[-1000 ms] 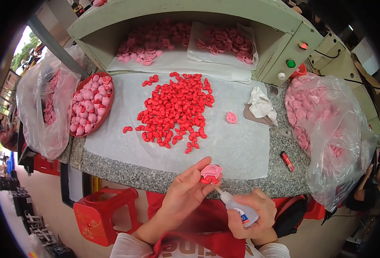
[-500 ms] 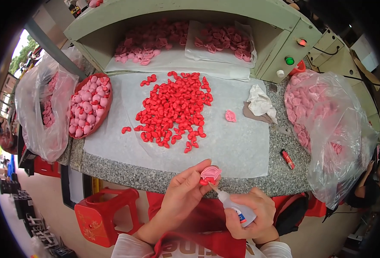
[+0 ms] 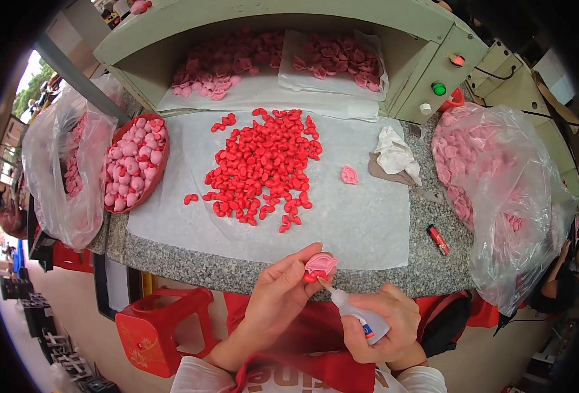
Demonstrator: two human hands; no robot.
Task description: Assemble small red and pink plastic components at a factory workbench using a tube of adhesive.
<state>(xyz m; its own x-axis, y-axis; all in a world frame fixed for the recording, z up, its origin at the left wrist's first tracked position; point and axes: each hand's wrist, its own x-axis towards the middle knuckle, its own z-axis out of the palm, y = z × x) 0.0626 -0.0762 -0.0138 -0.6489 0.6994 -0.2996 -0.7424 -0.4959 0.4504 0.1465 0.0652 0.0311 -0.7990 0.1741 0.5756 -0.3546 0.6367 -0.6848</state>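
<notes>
A: Where is the left hand [image 3: 280, 291]?
B: Over the near edge of the granite counter [image 3: 191, 270], its forearm slanting up from the lower edge toward the middle. The wrist is nearly straight, and the thumb and forefinger reach away from the body.

A: Is it holding anything?
B: Yes, a pinch grip on a small moulded piece, with a pink leaf-shaped shell [image 3: 321, 264] above and a glossy red part [image 3: 312, 277] below. The piece sits at the fingertips, turned so the shell's hollow face shows.

A: And the right hand [image 3: 386, 324]?
B: Closed around a translucent squeeze bottle [image 3: 376, 326], forefinger laid across its upper side and thumb below. That forearm comes up from the lower right, and the hand sits lower than the left one.

A: Which way does the bottle lean?
B: It tilts up and to the left, so its thin nozzle [image 3: 327, 285] ends right by the red part. I can't tell whether the two touch, or whether the fingers are squeezing.

A: What lies beyond the hands?
B: A white sheet [image 3: 368, 236] with a heap of red curved pieces [image 3: 263, 170], and one loose pink shell [image 3: 349, 175] to their right. A red basket [image 3: 164, 164] of pink balls stands at the left.
</notes>
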